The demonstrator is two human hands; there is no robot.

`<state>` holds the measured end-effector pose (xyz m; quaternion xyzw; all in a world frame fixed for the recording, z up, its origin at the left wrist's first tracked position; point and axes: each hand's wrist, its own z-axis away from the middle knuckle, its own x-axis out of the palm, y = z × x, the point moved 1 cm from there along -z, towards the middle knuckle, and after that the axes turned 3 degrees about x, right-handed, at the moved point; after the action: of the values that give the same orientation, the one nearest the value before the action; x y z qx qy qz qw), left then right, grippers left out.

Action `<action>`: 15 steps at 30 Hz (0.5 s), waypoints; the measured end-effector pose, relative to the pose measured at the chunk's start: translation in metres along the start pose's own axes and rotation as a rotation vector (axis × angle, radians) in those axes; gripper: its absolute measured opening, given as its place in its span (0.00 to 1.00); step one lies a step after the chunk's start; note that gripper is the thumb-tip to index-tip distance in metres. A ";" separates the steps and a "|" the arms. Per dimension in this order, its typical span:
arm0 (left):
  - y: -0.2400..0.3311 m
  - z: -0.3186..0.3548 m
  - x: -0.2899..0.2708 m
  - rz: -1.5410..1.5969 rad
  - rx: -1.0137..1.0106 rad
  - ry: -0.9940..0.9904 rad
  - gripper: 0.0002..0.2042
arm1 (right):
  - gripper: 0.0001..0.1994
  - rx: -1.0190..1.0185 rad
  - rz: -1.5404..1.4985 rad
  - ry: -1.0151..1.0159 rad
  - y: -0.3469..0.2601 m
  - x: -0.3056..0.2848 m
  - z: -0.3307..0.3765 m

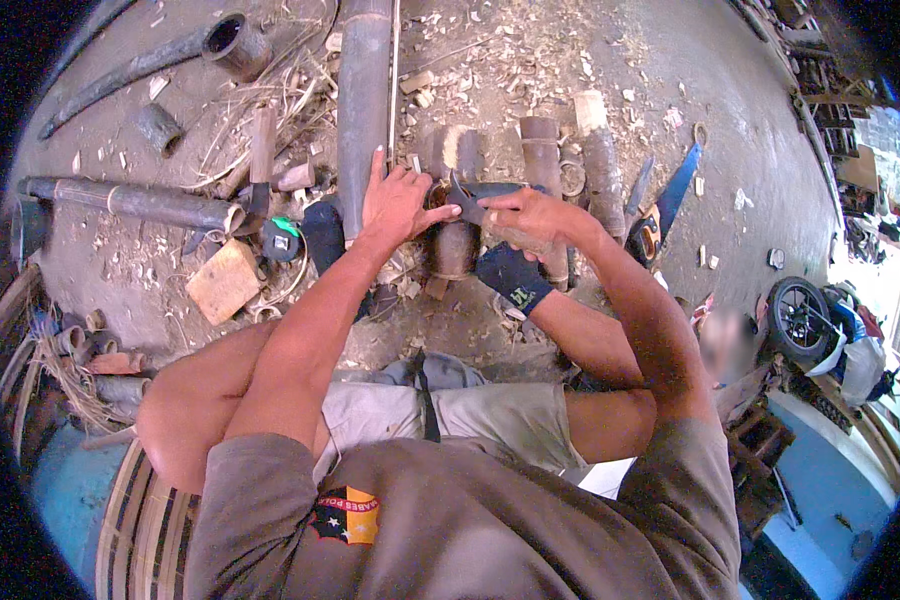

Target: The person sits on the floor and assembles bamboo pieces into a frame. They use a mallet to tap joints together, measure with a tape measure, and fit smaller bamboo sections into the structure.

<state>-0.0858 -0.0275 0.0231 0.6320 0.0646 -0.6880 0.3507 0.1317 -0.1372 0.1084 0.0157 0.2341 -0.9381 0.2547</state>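
My left hand (pixel 398 205) has its fingers spread, lying along the right side of a long dark bamboo pole (pixel 365 90). Its thumb reaches across toward a knife with a dark curved blade (pixel 464 203). The knife is in my right hand (pixel 535 217), with the index finger laid along the blade and the other fingers wrapped round a handle they largely cover. Below the blade a short, thick bamboo piece (pixel 454 250) rests between my feet; the hands hide part of it. My right foot wears a dark sock-like covering (pixel 511 277).
Left of me lie a green-and-black tape measure (pixel 282 240), a wooden block (pixel 224 282) and another bamboo pole (pixel 135 200). Cut bamboo pieces (pixel 598 150) and a blue-bladed handsaw (pixel 676 190) lie to the right. Wood chips litter the floor. A wheel (pixel 800 318) stands at far right.
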 end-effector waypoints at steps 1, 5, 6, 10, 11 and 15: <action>0.001 0.001 0.001 0.003 -0.016 0.035 0.42 | 0.27 0.000 0.036 0.022 -0.010 0.002 0.002; 0.020 0.026 0.008 0.051 -0.137 0.117 0.50 | 0.31 -0.051 0.280 -0.009 -0.023 0.013 0.028; 0.029 0.027 0.015 0.061 -0.137 0.187 0.51 | 0.32 -0.253 0.380 0.157 0.015 0.016 0.016; 0.040 0.029 0.026 0.156 -0.226 0.276 0.54 | 0.32 -0.184 0.383 0.138 0.016 -0.002 0.040; 0.040 0.030 0.027 0.173 -0.257 0.278 0.53 | 0.32 -0.130 0.353 0.094 0.004 -0.005 0.047; 0.042 0.028 0.025 0.169 -0.266 0.321 0.51 | 0.25 -0.038 0.348 0.001 -0.040 -0.010 0.069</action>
<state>-0.0844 -0.0840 0.0201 0.6847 0.1566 -0.5324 0.4724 0.1272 -0.1331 0.1888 0.0517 0.2458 -0.8752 0.4135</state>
